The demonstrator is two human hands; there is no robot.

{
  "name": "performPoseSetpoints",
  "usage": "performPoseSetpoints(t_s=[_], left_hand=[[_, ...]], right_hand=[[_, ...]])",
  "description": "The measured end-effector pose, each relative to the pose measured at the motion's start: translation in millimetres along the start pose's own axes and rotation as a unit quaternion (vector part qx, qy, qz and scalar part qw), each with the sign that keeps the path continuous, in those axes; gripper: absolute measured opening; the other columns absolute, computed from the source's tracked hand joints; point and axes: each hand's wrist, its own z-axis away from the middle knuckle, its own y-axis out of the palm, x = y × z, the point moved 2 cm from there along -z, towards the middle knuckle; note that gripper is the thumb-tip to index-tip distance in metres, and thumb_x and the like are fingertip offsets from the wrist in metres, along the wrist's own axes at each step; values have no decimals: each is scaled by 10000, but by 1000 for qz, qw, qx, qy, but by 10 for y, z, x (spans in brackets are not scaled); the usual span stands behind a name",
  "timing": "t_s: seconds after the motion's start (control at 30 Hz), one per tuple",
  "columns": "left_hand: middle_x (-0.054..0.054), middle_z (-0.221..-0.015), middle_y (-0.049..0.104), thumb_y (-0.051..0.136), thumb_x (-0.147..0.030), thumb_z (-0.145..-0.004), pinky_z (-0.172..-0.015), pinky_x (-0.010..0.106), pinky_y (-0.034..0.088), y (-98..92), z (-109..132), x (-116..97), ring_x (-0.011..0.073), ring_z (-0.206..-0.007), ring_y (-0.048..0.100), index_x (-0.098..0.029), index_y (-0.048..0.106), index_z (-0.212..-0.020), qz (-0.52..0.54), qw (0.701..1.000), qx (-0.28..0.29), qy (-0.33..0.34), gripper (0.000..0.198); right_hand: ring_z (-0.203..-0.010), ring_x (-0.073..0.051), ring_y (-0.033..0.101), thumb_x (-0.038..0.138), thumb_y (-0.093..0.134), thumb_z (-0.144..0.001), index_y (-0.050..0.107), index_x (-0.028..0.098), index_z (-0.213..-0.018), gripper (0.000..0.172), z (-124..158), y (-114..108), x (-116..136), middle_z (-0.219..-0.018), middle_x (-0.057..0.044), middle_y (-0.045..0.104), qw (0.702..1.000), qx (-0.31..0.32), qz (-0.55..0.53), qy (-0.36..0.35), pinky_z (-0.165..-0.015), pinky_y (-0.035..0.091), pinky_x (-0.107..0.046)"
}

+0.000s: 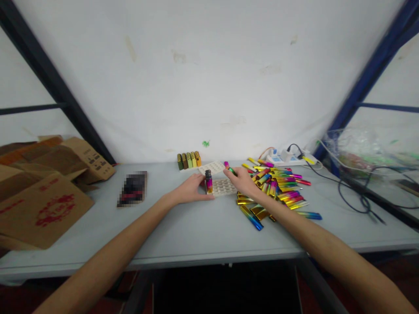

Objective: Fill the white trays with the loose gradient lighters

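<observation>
A pale tray (225, 186) with rows of round holes lies on the table in front of me. Around its left end, my left hand (190, 189) grips with the thumb along the near edge and the fingers on the far side. A few shiny lighters (209, 184) with dark tops and purple-to-gold bodies stand upright in the tray's left end, beside that hand. Above the tray's right part, my right hand (241, 178) is closed on a shiny lighter, its green and pink parts showing past the fingertips. To the right lies a heap of metallic, multicoloured lighters (273, 185).
Behind the tray lies a second pale tray (212, 167). A block of upright lighters (189, 160) stands by the wall. Cardboard boxes (62, 205) and a pixelated dark item (133, 188) are left. A power strip (284, 159), cables (363, 198) and plastic bags (356, 146) are right.
</observation>
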Motion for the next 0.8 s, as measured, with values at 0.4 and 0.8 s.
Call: performPoseSetpoints(t_s=[0.4, 0.8], left_hand=[[155, -1194, 689, 781, -677, -702, -963, 457, 523, -11, 2, -13, 348, -1052, 641, -136, 654, -1201, 15, 1000, -2, -10, 746], [141, -1131, 695, 800, -701, -669, -934, 442, 521, 13, -4, 39, 339, -1016, 639, -141, 662, -1163, 14, 1000, 7, -8, 760]], right_hand=[[-581, -123, 377, 495, 444, -943, 391, 219, -625, 425, 10, 4, 30, -581, 41, 389, 1000, 16, 10, -19, -563, 249, -277], [-841, -185, 538, 443, 449, -1045, 538, 204, -837, 329, 20, 17, 22, -894, -52, 598, 976, 41, 75, -200, -793, 407, -295]])
